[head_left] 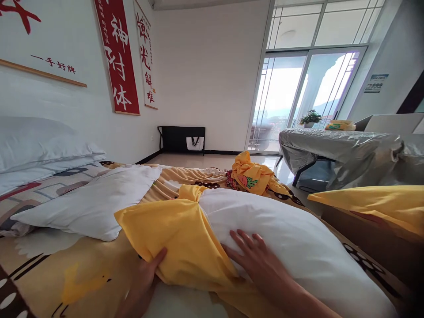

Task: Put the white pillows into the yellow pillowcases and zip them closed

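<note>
A yellow pillowcase (185, 234) covers the left end of a plump white pillow (298, 229) in front of me. The rest of the pillow lies bare. My left hand (145, 278) grips the near edge of the pillowcase, thumb on top and fingers hidden beneath. My right hand (255, 256) lies on the white pillow beside the pillowcase's opening, palm down with its fingers spread. Both lie on a patterned brown blanket (43, 274).
Another white pillow (96, 198) lies to the left, with stacked pillows (43, 141) behind it. A crumpled yellow cloth (253, 174) with a carrot print sits at the bed's far edge. To the right are more yellow fabric (374, 203) and a plastic-covered table (338, 141).
</note>
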A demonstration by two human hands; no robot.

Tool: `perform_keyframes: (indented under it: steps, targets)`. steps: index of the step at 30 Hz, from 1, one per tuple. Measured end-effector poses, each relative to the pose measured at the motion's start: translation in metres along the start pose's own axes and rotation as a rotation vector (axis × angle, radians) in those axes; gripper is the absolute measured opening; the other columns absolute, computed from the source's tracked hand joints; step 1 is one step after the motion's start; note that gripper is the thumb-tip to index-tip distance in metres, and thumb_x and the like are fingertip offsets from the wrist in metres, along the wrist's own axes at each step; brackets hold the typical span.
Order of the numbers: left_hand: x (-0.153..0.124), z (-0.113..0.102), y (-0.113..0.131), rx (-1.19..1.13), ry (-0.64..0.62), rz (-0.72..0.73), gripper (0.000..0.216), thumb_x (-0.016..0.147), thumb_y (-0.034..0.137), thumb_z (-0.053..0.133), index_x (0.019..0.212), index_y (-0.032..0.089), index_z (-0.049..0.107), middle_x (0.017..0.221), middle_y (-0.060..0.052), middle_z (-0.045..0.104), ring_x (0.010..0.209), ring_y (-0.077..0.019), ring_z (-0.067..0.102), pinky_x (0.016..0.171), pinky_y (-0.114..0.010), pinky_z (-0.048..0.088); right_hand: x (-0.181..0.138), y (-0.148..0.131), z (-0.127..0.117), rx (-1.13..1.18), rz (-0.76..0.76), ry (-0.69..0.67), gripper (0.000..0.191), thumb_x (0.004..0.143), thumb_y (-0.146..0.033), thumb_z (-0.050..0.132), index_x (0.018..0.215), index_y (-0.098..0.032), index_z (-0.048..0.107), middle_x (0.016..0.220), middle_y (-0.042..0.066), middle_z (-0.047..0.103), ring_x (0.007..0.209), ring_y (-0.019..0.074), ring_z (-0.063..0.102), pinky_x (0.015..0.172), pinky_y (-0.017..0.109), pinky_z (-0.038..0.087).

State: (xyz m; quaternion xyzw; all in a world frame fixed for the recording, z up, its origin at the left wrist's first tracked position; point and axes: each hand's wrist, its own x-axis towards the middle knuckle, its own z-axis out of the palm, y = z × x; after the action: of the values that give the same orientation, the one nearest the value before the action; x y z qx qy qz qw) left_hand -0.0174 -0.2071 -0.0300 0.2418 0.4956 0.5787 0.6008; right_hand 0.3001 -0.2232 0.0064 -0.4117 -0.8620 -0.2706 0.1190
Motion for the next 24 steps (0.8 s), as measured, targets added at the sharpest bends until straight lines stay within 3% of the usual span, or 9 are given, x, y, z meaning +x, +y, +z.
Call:
perform_keyframes:
  steps: [2, 5, 8, 9, 11, 13, 15, 19, 24]
  targets:
    - [-0.011, -0.013, -0.009, 0.182, 0.026, 0.188, 0.031, 0.066, 0.038, 0.078, 0.084, 0.022, 0.058, 0.074, -0.002, 0.065, 0.063, -0.0193, 0.061, 0.053, -0.028, 0.047, 0.000, 0.002, 0.008, -0.035, -0.039, 0.009, 0.045, 0.086, -0.020, 0.053, 0.128, -0.035, 0.053, 0.120, 0.011, 0.062, 0.105, 0.0283, 0.057, 0.090, 0.047, 0.040]
    - [-0.035, -0.014, -0.012, 0.593, 0.051, 0.682, 0.028, 0.077, 0.041, 0.065, 0.064, 0.022, 0.048, 0.055, 0.002, 0.046, 0.052, -0.0147, 0.047, 0.051, -0.026, 0.040, 0.018, 0.012, 0.010, -0.004, -0.129, -0.005, 0.034, 0.089, -0.021, 0.050, 0.119, -0.033, 0.059, 0.109, 0.008, 0.065, 0.097, 0.0231, 0.057, 0.088, 0.041, 0.040]
    - [-0.051, 0.022, 0.005, 1.036, -0.257, 1.071, 0.009, 0.084, 0.026, 0.051, 0.080, 0.023, 0.059, 0.078, -0.005, 0.061, 0.075, -0.0204, 0.058, 0.071, -0.030, 0.046, 0.046, 0.024, 0.006, 0.006, -0.215, -0.029, 0.030, 0.091, -0.021, 0.048, 0.116, -0.031, 0.060, 0.110, 0.009, 0.063, 0.097, 0.0215, 0.055, 0.085, 0.038, 0.040]
    - [-0.051, 0.040, 0.013, 1.154, -0.425, 1.157, 0.019, 0.084, 0.020, 0.047, 0.097, 0.024, 0.061, 0.098, -0.008, 0.065, 0.093, -0.0234, 0.060, 0.083, -0.033, 0.045, 0.055, 0.027, 0.004, -0.003, -0.236, -0.035, 0.029, 0.092, -0.021, 0.048, 0.115, -0.030, 0.061, 0.111, 0.009, 0.063, 0.097, 0.0213, 0.055, 0.084, 0.038, 0.040]
    - [-0.040, 0.077, 0.029, 1.323, -0.676, 1.267, 0.041, 0.083, 0.013, 0.042, 0.121, 0.023, 0.055, 0.130, -0.010, 0.056, 0.122, -0.0265, 0.048, 0.105, -0.041, 0.033, 0.068, 0.031, -0.001, -0.038, -0.254, -0.051, 0.026, 0.092, -0.019, 0.046, 0.110, -0.026, 0.063, 0.108, 0.009, 0.063, 0.095, 0.0214, 0.055, 0.082, 0.037, 0.040]
    - [-0.021, 0.106, 0.039, 1.437, -0.785, 1.317, 0.043, 0.085, 0.017, 0.042, 0.126, 0.019, 0.052, 0.132, -0.014, 0.054, 0.125, -0.0282, 0.046, 0.108, -0.044, 0.028, 0.076, 0.034, -0.006, -0.073, -0.267, -0.062, 0.022, 0.092, -0.017, 0.045, 0.104, -0.022, 0.064, 0.104, 0.009, 0.064, 0.092, 0.0218, 0.055, 0.080, 0.037, 0.040]
    - [-0.004, 0.124, 0.044, 1.563, -0.760, 1.351, 0.037, 0.085, 0.028, 0.046, 0.117, 0.013, 0.057, 0.115, -0.018, 0.062, 0.111, -0.0315, 0.055, 0.100, -0.048, 0.034, 0.078, 0.038, -0.010, -0.086, -0.278, -0.062, 0.023, 0.092, -0.016, 0.046, 0.106, -0.022, 0.063, 0.102, 0.009, 0.064, 0.090, 0.0216, 0.055, 0.080, 0.037, 0.040]
    - [0.004, 0.131, 0.049, 1.776, -0.658, 1.389, 0.035, 0.082, 0.045, 0.051, 0.085, 0.013, 0.066, 0.084, -0.015, 0.067, 0.085, -0.0307, 0.062, 0.092, -0.051, 0.037, 0.083, 0.048, -0.010, -0.067, -0.265, -0.045, 0.038, 0.092, -0.015, 0.045, 0.124, -0.032, 0.055, 0.106, 0.008, 0.063, 0.093, 0.0203, 0.055, 0.084, 0.039, 0.039]
    - [-0.005, 0.140, 0.070, 1.873, -1.013, 1.115, 0.020, 0.072, 0.020, 0.058, 0.053, 0.019, 0.052, 0.059, -0.003, 0.063, 0.060, -0.0184, 0.057, 0.088, -0.042, 0.039, 0.110, 0.038, 0.009, 0.070, -0.191, -0.153, 0.031, 0.091, -0.017, 0.049, 0.116, -0.030, 0.061, 0.106, 0.007, 0.064, 0.098, 0.0202, 0.055, 0.082, 0.036, 0.042]
